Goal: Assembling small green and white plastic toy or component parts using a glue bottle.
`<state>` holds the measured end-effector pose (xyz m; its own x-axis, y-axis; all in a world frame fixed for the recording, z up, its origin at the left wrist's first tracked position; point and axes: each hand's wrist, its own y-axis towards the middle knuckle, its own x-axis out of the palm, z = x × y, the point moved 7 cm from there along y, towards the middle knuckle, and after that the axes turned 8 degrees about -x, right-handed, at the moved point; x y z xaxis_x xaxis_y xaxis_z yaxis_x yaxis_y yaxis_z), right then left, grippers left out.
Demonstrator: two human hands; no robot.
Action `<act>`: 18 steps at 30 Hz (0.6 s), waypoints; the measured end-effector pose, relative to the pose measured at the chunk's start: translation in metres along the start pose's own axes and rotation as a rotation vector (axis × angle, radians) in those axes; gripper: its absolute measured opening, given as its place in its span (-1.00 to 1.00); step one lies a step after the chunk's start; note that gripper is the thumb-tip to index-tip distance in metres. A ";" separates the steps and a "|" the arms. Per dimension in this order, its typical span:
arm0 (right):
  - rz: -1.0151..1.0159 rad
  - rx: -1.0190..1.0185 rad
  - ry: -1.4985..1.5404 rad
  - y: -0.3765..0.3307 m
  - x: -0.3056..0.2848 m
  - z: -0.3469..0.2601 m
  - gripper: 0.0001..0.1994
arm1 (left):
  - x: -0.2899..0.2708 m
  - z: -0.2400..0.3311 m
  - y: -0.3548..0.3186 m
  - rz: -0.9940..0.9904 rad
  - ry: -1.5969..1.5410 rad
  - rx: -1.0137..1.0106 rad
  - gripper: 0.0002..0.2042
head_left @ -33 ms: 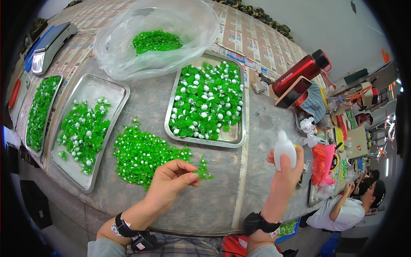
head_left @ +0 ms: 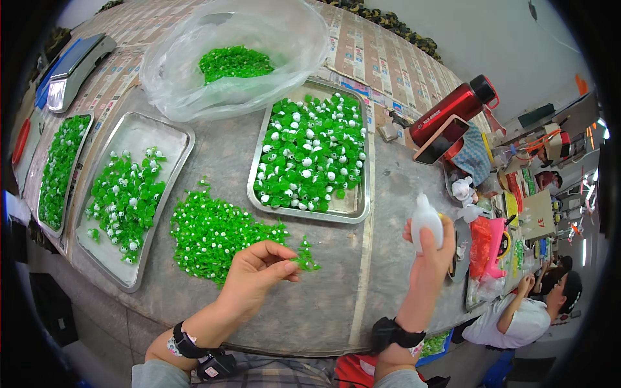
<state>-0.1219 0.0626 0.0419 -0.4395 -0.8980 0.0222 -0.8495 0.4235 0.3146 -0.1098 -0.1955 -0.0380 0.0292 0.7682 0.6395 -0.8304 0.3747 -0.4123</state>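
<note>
The left hand (head_left: pixel 259 275) hovered over the grey tabletop (head_left: pixel 323 304), its fingers pinched on what looked like a small green piece (head_left: pixel 303 255) at the edge of a loose green pile (head_left: pixel 217 233). The right hand (head_left: pixel 432 249) was raised beside it, fingers wrapped around a small white squeeze bottle (head_left: pixel 426 221). A metal tray (head_left: pixel 310 155) of green and white pieces lay just beyond the pile
</note>
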 end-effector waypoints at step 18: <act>-0.240 -0.459 -0.837 0.011 0.046 -0.032 -0.80 | -0.002 -0.001 -0.001 -0.001 -0.047 -0.030 -0.90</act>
<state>-0.1423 0.0218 0.0764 -0.4854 -0.5046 -0.7140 -0.8250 -0.0059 0.5650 -0.1087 -0.1973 -0.0397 0.0035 0.7432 0.6691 -0.8133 0.3914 -0.4305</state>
